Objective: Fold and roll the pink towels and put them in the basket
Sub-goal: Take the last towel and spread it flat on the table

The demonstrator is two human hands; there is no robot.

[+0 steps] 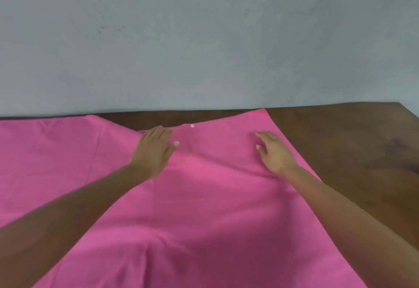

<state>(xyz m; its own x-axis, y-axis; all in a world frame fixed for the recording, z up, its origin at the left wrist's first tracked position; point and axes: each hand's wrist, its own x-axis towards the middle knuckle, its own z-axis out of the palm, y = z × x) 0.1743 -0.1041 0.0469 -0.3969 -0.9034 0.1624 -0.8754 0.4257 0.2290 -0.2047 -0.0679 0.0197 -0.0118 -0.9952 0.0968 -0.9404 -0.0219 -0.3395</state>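
The towel (204, 197) is seen to be a thin pink cloth, matt and finely woven, lying mostly smooth with a few soft creases and one small white speck near its far edge. The surface (351, 142) beneath is shown as dark brown wood with a faint satin sheen and darker blotches in the grain. The wall (204, 38) behind is finished in dull grey-blue plaster or paint, matt, slightly uneven and marked by small dark spots.

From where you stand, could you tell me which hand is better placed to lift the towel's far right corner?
Right: the right hand rests flat nearer the far right corner of the pink towel.
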